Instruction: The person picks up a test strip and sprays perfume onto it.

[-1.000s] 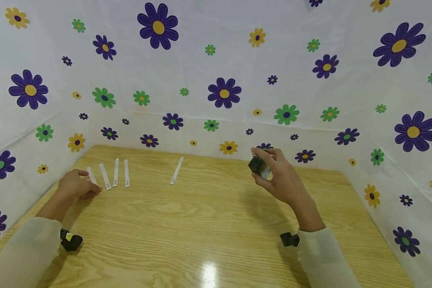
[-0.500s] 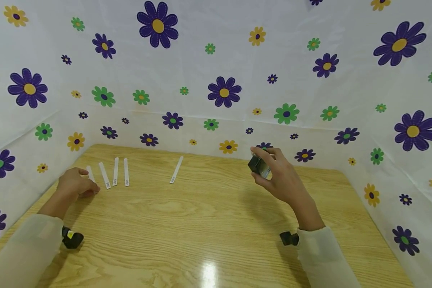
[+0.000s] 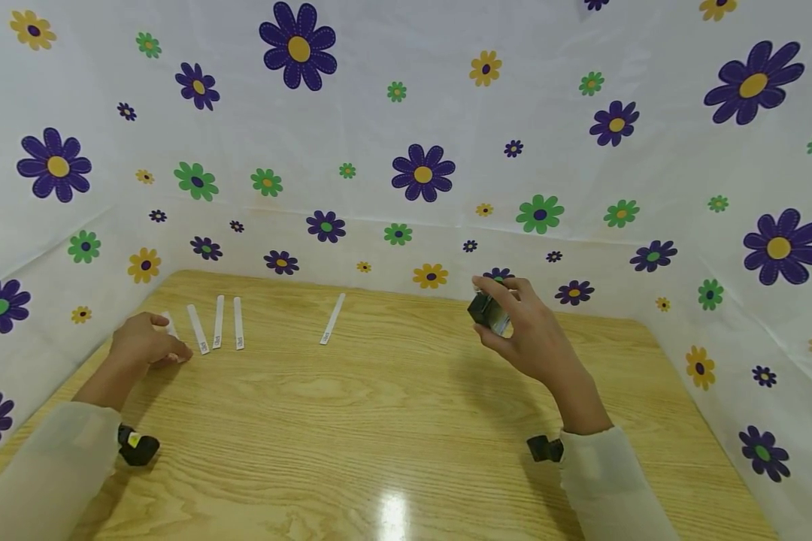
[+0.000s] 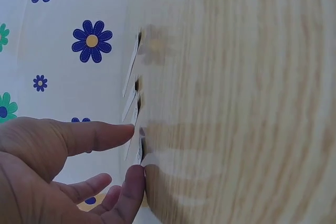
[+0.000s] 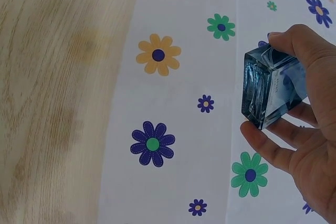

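In the head view, my right hand (image 3: 531, 330) grips a square glass perfume bottle (image 3: 492, 314) above the back right of the table. Thumb and fingertips hold it on opposite sides, and the right wrist view shows the thick, bluish glass (image 5: 268, 85) tilted. My left hand (image 3: 145, 342) is low at the table's left, partly covering the leftmost white paper strip (image 3: 170, 324). In the left wrist view, a fingertip is down at the end of a strip (image 4: 140, 150), and the thumb is apart from that finger. Three more strips (image 3: 218, 321) lie just right of the hand.
A separate white strip (image 3: 333, 319) with small print lies near the table's back middle. White cloth with flower prints (image 3: 422, 113) stands behind and on both sides of the wooden table (image 3: 352, 421). Black wrist cameras (image 3: 138, 448) hang beneath both sleeves.
Almost nothing differs. My left fingertips shift very slightly at the leftmost strip, while my right hand keeps holding the perfume bottle in the same place.
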`<state>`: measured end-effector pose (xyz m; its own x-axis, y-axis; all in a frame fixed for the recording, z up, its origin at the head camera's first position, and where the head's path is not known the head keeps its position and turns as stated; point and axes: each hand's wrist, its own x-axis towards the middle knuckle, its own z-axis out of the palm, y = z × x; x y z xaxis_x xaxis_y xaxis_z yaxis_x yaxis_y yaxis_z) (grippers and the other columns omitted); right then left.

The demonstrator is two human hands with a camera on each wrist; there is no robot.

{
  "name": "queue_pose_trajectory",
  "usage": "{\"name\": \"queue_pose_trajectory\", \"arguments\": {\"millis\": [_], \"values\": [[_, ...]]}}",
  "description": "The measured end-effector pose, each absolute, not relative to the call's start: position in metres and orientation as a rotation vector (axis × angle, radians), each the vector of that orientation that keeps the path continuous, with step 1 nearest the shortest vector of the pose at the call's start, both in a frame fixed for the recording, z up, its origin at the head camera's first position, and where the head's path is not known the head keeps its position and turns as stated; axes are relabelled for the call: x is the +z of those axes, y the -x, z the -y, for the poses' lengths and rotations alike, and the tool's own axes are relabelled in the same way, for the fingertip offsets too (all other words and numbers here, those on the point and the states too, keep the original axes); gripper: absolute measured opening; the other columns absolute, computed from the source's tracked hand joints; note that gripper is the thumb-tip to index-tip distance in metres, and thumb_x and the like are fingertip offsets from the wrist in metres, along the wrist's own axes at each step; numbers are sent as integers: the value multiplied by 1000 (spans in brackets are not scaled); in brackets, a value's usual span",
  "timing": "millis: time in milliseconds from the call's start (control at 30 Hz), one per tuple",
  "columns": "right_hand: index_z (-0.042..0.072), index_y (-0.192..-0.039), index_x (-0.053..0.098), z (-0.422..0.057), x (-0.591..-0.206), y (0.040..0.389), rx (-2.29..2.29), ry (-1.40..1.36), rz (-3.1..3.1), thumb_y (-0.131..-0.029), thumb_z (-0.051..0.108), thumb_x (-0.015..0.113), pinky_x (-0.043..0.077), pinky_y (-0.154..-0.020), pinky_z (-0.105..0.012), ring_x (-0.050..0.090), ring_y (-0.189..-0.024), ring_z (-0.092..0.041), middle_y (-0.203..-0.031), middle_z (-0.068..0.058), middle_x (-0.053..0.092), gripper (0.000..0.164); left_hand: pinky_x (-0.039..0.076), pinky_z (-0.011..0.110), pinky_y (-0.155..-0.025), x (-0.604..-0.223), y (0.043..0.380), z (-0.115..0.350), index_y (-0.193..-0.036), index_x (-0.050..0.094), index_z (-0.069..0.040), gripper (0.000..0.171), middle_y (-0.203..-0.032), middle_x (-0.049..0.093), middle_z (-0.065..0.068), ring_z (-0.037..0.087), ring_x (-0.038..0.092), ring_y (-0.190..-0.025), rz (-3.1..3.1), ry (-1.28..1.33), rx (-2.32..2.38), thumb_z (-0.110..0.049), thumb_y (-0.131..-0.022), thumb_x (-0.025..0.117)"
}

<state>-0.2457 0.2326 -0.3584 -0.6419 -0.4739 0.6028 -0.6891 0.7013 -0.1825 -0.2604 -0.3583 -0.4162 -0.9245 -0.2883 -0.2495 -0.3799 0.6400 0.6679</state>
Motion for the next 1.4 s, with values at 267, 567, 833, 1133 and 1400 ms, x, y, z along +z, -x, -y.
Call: {"name": "queue_pose_trajectory", "arguments": {"millis": [267, 567, 833, 1133, 1400], "values": [[21, -150, 47, -232, -359, 247, 540, -905, 2383, -86, 17, 83, 62, -72, -50, 66, -103, -43, -129, -28, 51, 74, 45, 42, -81, -417, 259, 361, -140, 34, 20, 93, -72, 66, 6, 24, 63, -74, -2796, 473, 1057, -11, -71, 88], [23, -151, 46, -232, -360, 246, 547, -899, 2386, -86, 17, 83, 62, -72, -50, 67, -103, -43, -129, -28, 51, 75, 46, 33, -68, -422, 264, 362, -138, 38, 18, 88, -73, 65, 6, 21, 62, -70, -2786, 465, 1077, -9, -70, 86], [23, -151, 47, -231, -360, 246, 546, -897, 2396, -86, 17, 84, 62, -73, -51, 67, -104, -44, -129, -28, 51, 75, 46, 30, -65, -422, 263, 361, -139, 37, 18, 86, -75, 64, 6, 21, 60, -71, -2765, 452, 1110, -6, -72, 84], [22, -151, 46, -232, -359, 247, 541, -903, 2394, -86, 16, 83, 62, -72, -51, 67, -103, -44, -129, -28, 51, 75, 49, 31, -64, -424, 265, 363, -141, 35, 18, 85, -77, 64, 6, 19, 61, -70, -2722, 438, 1166, -6, -75, 83], [22, -151, 47, -232, -359, 246, 550, -901, 2401, -86, 16, 83, 62, -71, -51, 67, -103, -44, -130, -28, 51, 75, 57, 29, -62, -426, 267, 371, -139, 40, 21, 68, -85, 65, 7, 15, 62, -70, -2613, 427, 1284, -6, -85, 71]]}}
